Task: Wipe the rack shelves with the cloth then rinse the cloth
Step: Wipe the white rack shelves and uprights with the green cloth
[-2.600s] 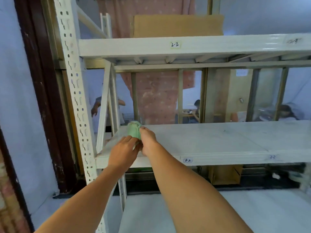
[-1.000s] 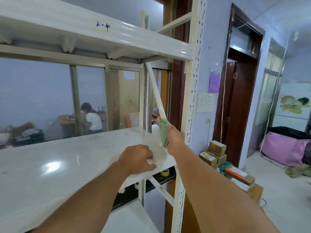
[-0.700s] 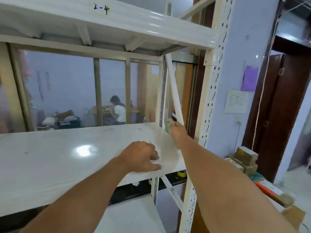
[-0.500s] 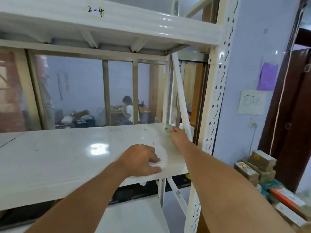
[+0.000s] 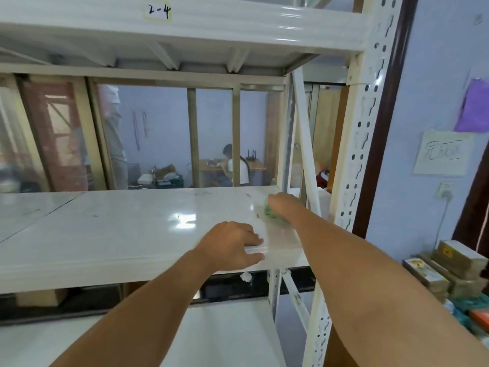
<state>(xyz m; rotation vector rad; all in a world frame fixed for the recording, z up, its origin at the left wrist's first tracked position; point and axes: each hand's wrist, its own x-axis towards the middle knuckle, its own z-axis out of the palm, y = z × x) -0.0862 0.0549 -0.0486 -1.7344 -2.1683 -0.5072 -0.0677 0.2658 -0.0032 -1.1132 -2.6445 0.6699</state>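
A white metal rack fills the view, and its middle shelf (image 5: 119, 229) runs across at chest height. My right hand (image 5: 284, 207) presses a bunched green cloth (image 5: 270, 213) onto the shelf's far right end, close to the diagonal brace. Only part of the cloth shows under the hand. My left hand (image 5: 232, 246) grips the shelf's front edge just left of the right arm, fingers curled over the lip. An upper shelf (image 5: 185, 22) labelled 2-4 sits overhead. A lower shelf (image 5: 225, 337) lies beneath my arms.
The rack's perforated right upright (image 5: 354, 154) stands beside a lilac wall with paper notes (image 5: 442, 153). Stacked boxes (image 5: 449, 263) sit on the floor at the right. Behind the rack is a glass partition, with a seated person (image 5: 232, 168) beyond it.
My right hand with the cloth has moved from the brace down onto the shelf surface at its right end. The left hand stays on the front edge. The camera has turned slightly left.
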